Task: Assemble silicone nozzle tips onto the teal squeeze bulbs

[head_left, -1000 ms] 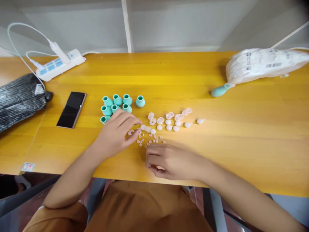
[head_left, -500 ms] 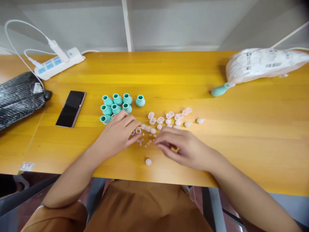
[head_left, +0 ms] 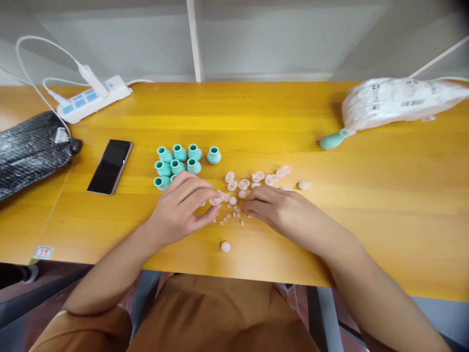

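Note:
My left hand (head_left: 185, 208) is curled, with its thumb and fingertips around a clear plastic piece (head_left: 220, 197) that has a narrow stem and a wider rim. Low over the table, my right hand (head_left: 269, 208) has its fingers bent and drawn together among small pale rings (head_left: 237, 211). What its fingertips hold, if anything, is too small to make out. Between the hands lies a whitish ball (head_left: 232, 200), and another ball (head_left: 225, 247) is nearer the table's front edge. Clear cup-like parts (head_left: 244, 184) lie behind the right hand.
Several turquoise rubber bulbs (head_left: 179, 152) stand in rows behind my left hand, one bulb (head_left: 214, 155) apart. Left are a phone (head_left: 110, 166), a power strip (head_left: 93, 100) and a black wrapped package (head_left: 32, 151). A white bag (head_left: 395, 102) with a turquoise bulb (head_left: 332, 140) lies at the right.
My right hand has shifted right and slightly away from me, uncovering more small rings. My left hand has moved a little to the right, its fingertips now around the clear piece.

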Available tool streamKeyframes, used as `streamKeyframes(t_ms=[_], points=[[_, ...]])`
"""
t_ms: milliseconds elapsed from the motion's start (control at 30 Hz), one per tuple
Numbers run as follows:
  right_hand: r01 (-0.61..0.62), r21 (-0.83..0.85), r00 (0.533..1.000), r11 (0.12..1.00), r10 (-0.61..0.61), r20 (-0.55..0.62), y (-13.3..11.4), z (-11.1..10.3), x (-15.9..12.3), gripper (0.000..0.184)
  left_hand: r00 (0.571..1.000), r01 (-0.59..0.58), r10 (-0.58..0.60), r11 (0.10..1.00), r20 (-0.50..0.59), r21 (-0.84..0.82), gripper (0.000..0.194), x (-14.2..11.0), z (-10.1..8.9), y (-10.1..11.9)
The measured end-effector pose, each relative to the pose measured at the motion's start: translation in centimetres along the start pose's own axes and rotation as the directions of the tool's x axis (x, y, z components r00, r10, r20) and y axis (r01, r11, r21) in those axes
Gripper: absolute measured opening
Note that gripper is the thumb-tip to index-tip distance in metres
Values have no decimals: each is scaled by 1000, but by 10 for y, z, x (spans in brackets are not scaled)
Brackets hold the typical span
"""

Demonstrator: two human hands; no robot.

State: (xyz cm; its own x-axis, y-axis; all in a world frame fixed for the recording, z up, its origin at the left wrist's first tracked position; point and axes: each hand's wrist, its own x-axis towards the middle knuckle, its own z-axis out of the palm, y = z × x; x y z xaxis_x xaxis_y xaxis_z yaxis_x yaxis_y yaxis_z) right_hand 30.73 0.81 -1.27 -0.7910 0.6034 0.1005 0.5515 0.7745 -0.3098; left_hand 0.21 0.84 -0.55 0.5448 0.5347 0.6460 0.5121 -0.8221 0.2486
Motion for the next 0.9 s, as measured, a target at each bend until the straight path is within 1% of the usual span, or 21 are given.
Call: streamKeyframes(t_ms=[67, 100, 167, 200, 267, 300, 367, 433, 500, 600, 700, 767, 900], points=[[33, -70, 999, 997, -33, 14, -1, 1, 1, 22, 1000, 0, -1, 999, -26, -36, 27, 1, 1, 3], [49, -108, 999, 993, -47, 17, -1, 2, 1, 21, 999, 23, -25, 997, -34, -72, 28, 1, 2, 5], [73, -169, 997, 983, -70, 23, -1, 3, 3, 19, 990, 121, -131, 973, -42, -196, 28, 1, 3, 9], [78, -187, 997, 979, -75, 25, -1, 3, 3, 18, 978, 187, -205, 943, -38, -275, 27, 1, 4, 10], [78, -211, 997, 974, -73, 28, -1, 4, 4, 17, 941, 299, -337, 856, -18, -422, 26, -1, 7, 12], [77, -223, 997, 972, -73, 27, -1, 4, 4, 17, 926, 327, -378, 816, -11, -477, 25, -2, 8, 11], [81, -249, 997, 965, -77, 26, -2, 5, 4, 16, 909, 348, -418, 761, -3, -547, 25, -4, 9, 10], [87, -262, 996, 961, -85, 17, -3, 6, 4, 16, 902, 353, -431, 732, 4, -583, 27, -5, 10, 8], [85, -246, 996, 966, -92, -17, -3, 6, 5, 17, 899, 356, -437, 714, 13, -603, 28, -6, 10, 8], [60, -148, 989, 987, -80, -128, -3, 4, 5, 16, 898, 361, -439, 712, 19, -602, 29, -5, 9, 9], [43, 31, 962, 999, -33, -271, -4, 2, 5, 11, 899, 367, -438, 725, 21, -583, 30, -4, 8, 12], [63, 144, 939, 988, -9, -345, -6, 3, 7, 13, 896, 378, -444, 722, 31, -580, 29, -3, 8, 14], [117, 345, 904, 931, 44, -425, -11, 10, 13, 14, 893, 384, -447, 692, 55, -611, 27, -2, 8, 17]])
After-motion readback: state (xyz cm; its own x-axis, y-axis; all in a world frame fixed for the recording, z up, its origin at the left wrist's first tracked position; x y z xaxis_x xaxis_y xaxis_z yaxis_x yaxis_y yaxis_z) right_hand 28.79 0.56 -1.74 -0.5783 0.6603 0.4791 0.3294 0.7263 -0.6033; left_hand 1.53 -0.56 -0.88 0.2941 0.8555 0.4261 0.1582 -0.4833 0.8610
